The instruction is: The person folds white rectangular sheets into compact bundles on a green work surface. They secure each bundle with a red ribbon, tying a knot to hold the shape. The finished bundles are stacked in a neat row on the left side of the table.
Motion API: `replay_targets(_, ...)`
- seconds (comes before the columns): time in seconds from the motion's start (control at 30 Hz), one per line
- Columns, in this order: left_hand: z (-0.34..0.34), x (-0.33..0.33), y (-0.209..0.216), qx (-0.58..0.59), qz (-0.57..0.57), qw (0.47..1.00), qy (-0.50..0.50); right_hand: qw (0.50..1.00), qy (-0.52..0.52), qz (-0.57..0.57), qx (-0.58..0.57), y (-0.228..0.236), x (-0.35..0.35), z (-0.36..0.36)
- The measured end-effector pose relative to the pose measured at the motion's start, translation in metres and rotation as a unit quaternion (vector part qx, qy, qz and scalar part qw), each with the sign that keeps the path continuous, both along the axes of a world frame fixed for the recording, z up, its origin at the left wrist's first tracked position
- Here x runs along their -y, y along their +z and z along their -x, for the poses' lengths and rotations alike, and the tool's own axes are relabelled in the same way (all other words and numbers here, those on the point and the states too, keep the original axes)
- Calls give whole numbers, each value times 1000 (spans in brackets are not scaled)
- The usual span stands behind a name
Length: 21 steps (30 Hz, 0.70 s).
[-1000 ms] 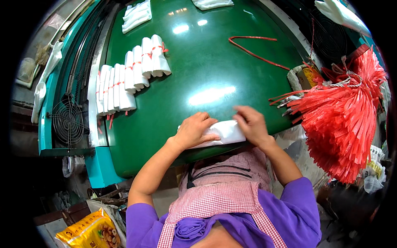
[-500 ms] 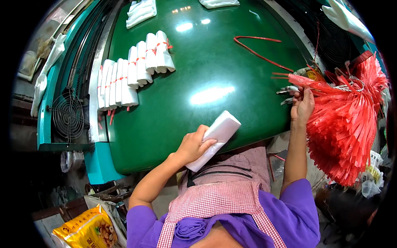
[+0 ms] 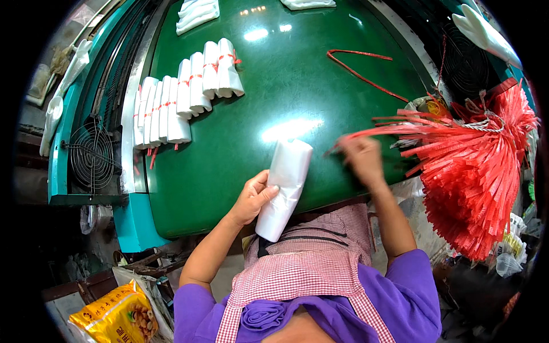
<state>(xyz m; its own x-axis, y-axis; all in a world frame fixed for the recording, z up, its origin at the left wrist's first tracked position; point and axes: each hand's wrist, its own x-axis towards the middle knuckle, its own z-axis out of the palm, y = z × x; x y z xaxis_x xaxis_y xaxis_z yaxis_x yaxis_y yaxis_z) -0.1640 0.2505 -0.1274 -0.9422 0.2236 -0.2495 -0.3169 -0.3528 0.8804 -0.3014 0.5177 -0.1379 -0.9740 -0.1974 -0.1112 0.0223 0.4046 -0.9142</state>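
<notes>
My left hand grips a folded bundle of white plastic bags, thumb on top, over the near edge of the green table. To its right, my right hand is closed on a red plastic strip drawn out leftward from a hanging bunch of red strips. Motion blurs these fingers. A gap separates the strip's free end from the white bundle. At the left of the table lie several white rolls tied with red strips, side by side in a slanted row.
More white bundles lie at the table's far side. A bent red cord rests at the right. Teal machine frame and a round wire fan guard flank the left side. A yellow printed bag stands at lower left.
My right hand has moved left from the red bunch, pulling a strip with it. My left hand has turned the white bundle more upright and shifted it slightly left.
</notes>
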Motion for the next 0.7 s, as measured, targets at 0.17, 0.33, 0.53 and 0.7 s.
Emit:
replay_targets(0.17,-4,14,14,26,-31,992,-119,920,369,35,-126,2,67,-98)
replay_targets(0.33,3,25,26,14,-13,997,-70,880,456,-131,29,38,39,-90)
replay_targets(0.53,36,20,30,-144,321,934,-62,907,398,-54,-125,52,28,-83)
replay_targets(0.7,47,12,22,-188,462,860,-105,888,420,38,-183,61,45,-79)
